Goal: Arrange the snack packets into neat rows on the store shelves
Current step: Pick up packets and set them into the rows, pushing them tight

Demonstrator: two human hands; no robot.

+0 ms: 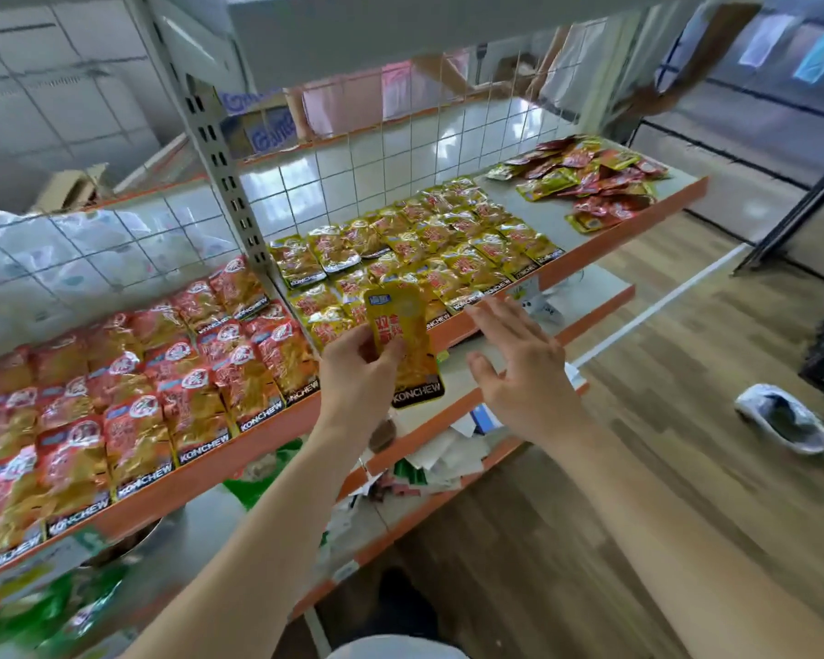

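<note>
left hand (353, 368) pinches 1 yellow packet (403, 342), long axis upright | right hand (514, 368) spread, empty | yellow rows (429, 249) just beyond the packet

We list: yellow foil snack packet (398, 316), black-banded; red-and-gold foil packets (134, 420); orange-edged grey metal shelf (638, 221); white wire-grid backing (377, 149).

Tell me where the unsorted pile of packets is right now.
In the head view, the unsorted pile lies at the far right end of the orange-edged shelf, past a bare gap to the right of the yellow packet rows.
</note>
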